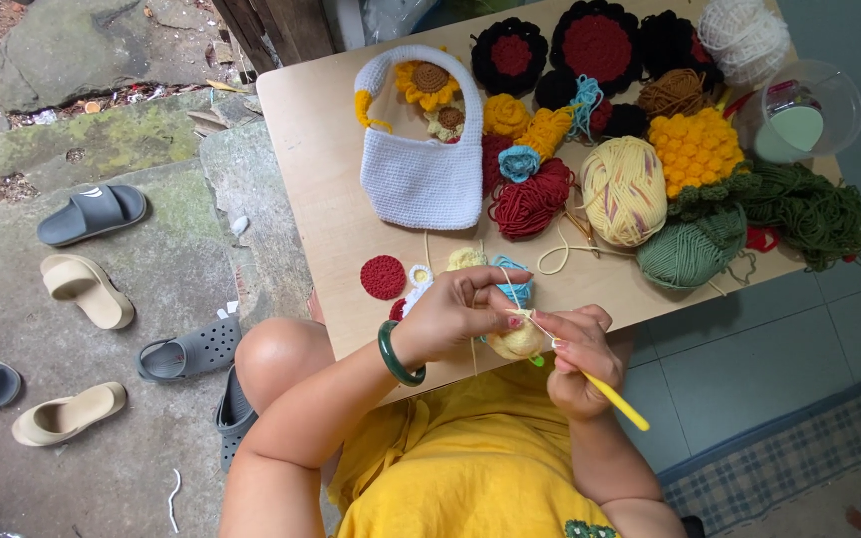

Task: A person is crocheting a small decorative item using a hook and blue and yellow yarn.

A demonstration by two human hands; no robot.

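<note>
My left hand (455,311), with a green bangle (398,357) on the wrist, pinches a small pale yellow crocheted piece (518,341) and a strand of yarn over the near edge of the wooden table (321,189). My right hand (575,354) grips a yellow crochet hook (614,400) whose tip is at that piece. A pale yellow strand runs from the work up to the cream-yellow yarn ball (624,189).
On the table lie a white crocheted bag (421,174) with sunflowers, a red yarn skein (532,201), green yarn (695,249), black-and-red crocheted rounds (595,45), a small red disc (383,277) and a clear plastic tub (804,110). Several sandals (87,289) lie on the stone floor at left.
</note>
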